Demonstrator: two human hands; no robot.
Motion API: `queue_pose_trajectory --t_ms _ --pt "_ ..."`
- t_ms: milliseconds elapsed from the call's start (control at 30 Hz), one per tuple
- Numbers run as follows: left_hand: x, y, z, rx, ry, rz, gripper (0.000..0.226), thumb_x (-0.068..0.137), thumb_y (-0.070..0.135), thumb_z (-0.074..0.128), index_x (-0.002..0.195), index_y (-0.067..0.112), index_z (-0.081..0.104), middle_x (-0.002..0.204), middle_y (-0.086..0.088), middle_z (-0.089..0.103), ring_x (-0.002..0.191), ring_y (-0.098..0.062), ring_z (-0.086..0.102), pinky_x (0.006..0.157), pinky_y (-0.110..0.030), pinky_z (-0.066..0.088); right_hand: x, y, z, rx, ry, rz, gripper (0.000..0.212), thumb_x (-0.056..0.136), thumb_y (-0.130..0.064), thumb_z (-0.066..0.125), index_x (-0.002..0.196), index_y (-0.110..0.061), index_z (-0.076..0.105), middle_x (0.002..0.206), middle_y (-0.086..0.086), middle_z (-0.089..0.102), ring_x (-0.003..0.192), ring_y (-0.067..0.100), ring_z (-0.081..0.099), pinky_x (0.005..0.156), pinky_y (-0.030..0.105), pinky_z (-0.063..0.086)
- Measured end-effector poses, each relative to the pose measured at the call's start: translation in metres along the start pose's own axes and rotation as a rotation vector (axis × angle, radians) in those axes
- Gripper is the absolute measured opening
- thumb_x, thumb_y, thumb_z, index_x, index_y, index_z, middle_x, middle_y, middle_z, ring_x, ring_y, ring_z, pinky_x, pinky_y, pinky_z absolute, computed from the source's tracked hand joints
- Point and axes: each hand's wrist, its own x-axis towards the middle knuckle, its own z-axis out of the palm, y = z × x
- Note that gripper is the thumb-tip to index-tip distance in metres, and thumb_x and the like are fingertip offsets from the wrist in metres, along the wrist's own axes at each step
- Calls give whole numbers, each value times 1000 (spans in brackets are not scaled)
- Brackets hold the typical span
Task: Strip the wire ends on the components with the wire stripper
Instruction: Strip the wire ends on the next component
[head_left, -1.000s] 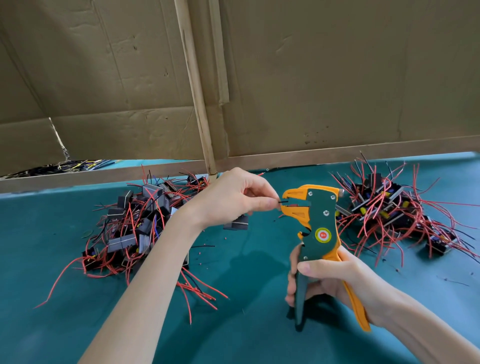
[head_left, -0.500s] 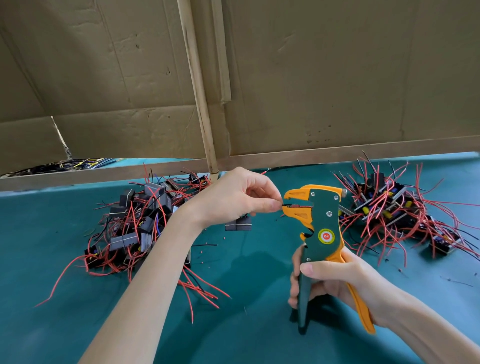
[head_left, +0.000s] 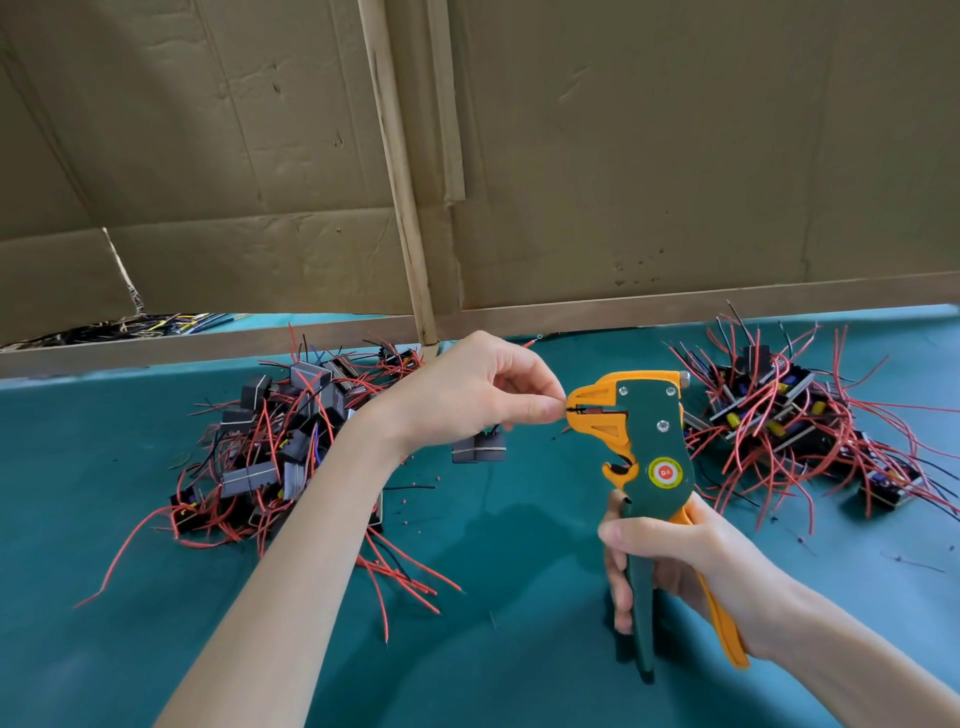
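Observation:
My right hand (head_left: 675, 561) grips the handles of a green and orange wire stripper (head_left: 647, 447), held upright above the teal table. My left hand (head_left: 467, 400) pinches a thin wire (head_left: 597, 411) between thumb and forefinger, and the wire's end lies inside the stripper's orange jaws. A small grey component (head_left: 478, 448) hangs below my left hand on that wire.
A pile of grey components with red and black wires (head_left: 280, 457) lies at the left of the teal table (head_left: 493, 649). A second pile (head_left: 795, 421) lies at the right. Cardboard walls (head_left: 649, 156) and a wooden rail close the back. Small bits of insulation dot the mat.
My left hand has brought the wire end from just outside the jaws into them. The stripper has risen slightly and shifted a little to the right.

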Motion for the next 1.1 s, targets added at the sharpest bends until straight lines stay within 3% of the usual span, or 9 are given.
queue_pose_trajectory --t_ms 167,400,633,767,900,967,1000,1067,1100 --pt "4 -4 4 17 40 -25 3 87 14 69 84 15 70 63 13 61 57 -6 53 59 -16 45 2 11 8 -18 179 -21 38 51 -39 75 51 -10 51 45 18 44 37 26 41 41 30 42" --pt "9 -18 2 49 174 -76 11 88 15 68 79 21 67 66 14 61 60 0 52 64 -16 43 13 6 1 283 -65 60 26 56 -17 76 75 -2 67 77 28 61 72 45 66 68 49 57" --pt "29 0 5 39 475 62 16 92 18 62 79 27 61 71 12 58 60 -1 48 63 -22 42 19 7 -12 488 -84 196 38 47 -7 84 81 2 69 83 29 64 77 45 67 72 51 57" --pt "61 30 36 -193 573 178 10 94 8 57 86 13 57 73 4 56 63 -10 56 68 -27 53 19 10 -17 532 -145 218 37 51 -6 83 83 4 68 84 29 63 79 45 66 75 52 56" --pt "96 58 93 -485 480 177 6 96 1 50 94 5 55 83 -5 57 77 -21 61 89 -44 53 24 2 -23 449 -54 265 26 68 1 71 94 3 66 73 25 66 71 31 71 81 49 56" --pt "104 62 117 -411 368 167 9 96 1 50 101 1 57 91 -13 61 79 -19 58 86 -36 50 15 -3 -24 268 142 260 20 99 5 40 105 -11 50 38 -11 57 47 -8 61 87 17 49" --pt "104 61 125 -350 289 170 13 96 1 49 104 1 59 95 -15 61 75 -17 54 80 -30 46 17 -6 -26 195 169 324 23 104 2 31 104 -17 43 29 -24 44 42 -20 50 71 1 42" --pt "101 57 130 -252 145 202 19 95 1 49 106 5 63 98 -13 64 79 -18 52 75 -23 42 14 -11 -21 465 32 447 25 102 5 37 98 -15 52 49 -12 66 58 -10 64 77 -1 40" --pt "98 54 129 -208 100 221 22 94 0 49 106 9 65 101 -8 66 90 -18 55 79 -17 41 21 -10 -25 643 -117 424 14 93 3 57 106 -2 59 79 9 76 79 11 73 90 14 47"
